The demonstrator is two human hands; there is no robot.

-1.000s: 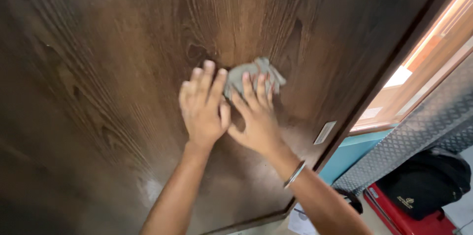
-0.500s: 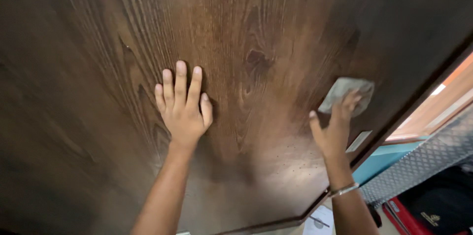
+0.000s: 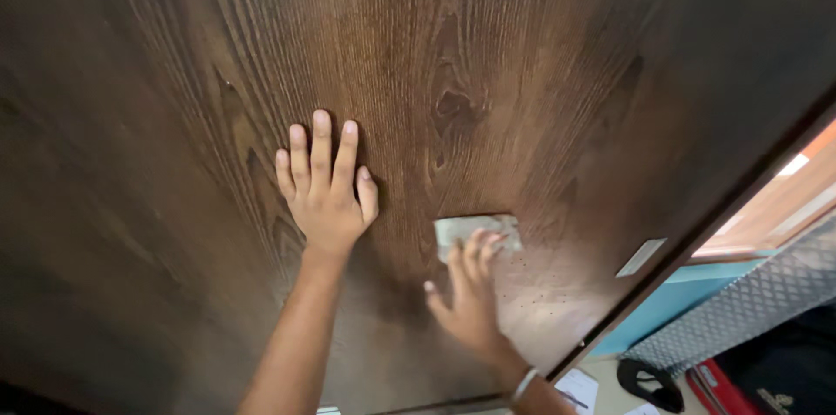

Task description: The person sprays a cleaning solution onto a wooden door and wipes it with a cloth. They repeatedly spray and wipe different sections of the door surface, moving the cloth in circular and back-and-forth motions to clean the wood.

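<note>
While the right hand (image 3: 470, 293) presses a small grey cloth (image 3: 477, 231) flat against a dark wooden door (image 3: 522, 49), its fingers lie over the lower edge of the cloth and its thumb sticks out to the side, touching the wood. That cloth sits just above the right hand's fingertips, crumpled into a rough rectangle, and it lies to the right of and a little lower than the left hand (image 3: 326, 193). Flat on the door, the left hand has its four fingers straight and close together, pointing up, with the thumb held slightly apart; it holds nothing. Both hands are near each other but do not touch. A thin bracelet (image 3: 522, 384) circles the right wrist, below the hand. Fine specks dot the wood just to the right of the right hand, where the surface catches a pale sheen. Further right of that hand, near the door's edge, a small pale sticker (image 3: 641, 257) is stuck to the wood. Past the door's edge, beyond the right hand, show a teal panel (image 3: 649, 315), a grey patterned fabric (image 3: 758, 302), a red case (image 3: 723, 389) with a black bag (image 3: 805, 363) on it, a black object on the floor (image 3: 649, 380) and some white paper (image 3: 575, 389) close by the right forearm.
</note>
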